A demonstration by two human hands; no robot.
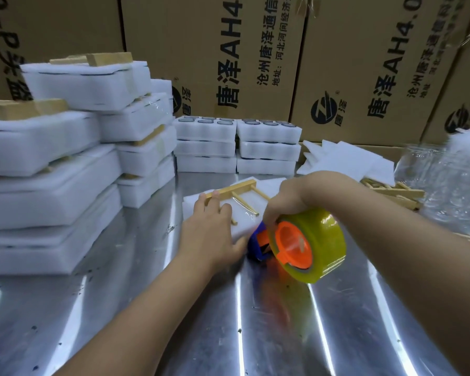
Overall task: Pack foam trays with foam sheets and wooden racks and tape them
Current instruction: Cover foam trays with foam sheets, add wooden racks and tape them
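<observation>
Lying under the left hand (209,232), the foam tray (242,226) is pressed flat by straight fingers. Its near corner is met by the tape dispenser (296,240), gripped in the curled right hand (285,199). The wooden rack (231,189) is seen lying crosswise at the left fingertips.

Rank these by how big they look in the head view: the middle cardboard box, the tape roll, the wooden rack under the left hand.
Largest: box, by far.
Next: tape roll.
Smallest: rack.
The roll is nearer the camera, so its lead over the rack may be only apparent.
</observation>
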